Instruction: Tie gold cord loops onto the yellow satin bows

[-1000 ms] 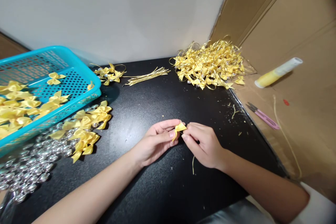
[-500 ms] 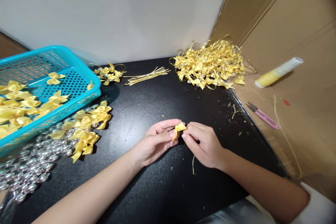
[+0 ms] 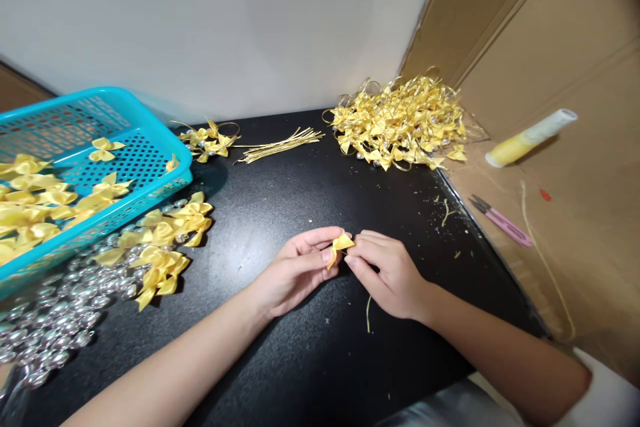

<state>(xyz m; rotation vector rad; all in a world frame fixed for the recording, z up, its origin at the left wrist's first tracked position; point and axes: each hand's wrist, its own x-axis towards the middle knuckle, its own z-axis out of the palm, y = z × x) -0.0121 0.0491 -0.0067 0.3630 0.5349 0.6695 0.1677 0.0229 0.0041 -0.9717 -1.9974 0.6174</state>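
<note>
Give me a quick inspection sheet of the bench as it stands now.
Surface: black tabletop, specked with small yellow scraps.
Job's things: one yellow ribbon bow pinched between left hand and right hand.
Clutter: turquoise basket holding bows; loose bows beside it; silver beads; gold wire bundle; large pile of bows.
Grippers: both hands closed on the bow.
Cables: nothing seen.
Surroundings: white wall; cardboard sheets at right with a glue tube and pink snips.

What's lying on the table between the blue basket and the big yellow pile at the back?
In the head view, a small cluster of bows and a bundle of gold wires lie between the basket and the pile.
</note>
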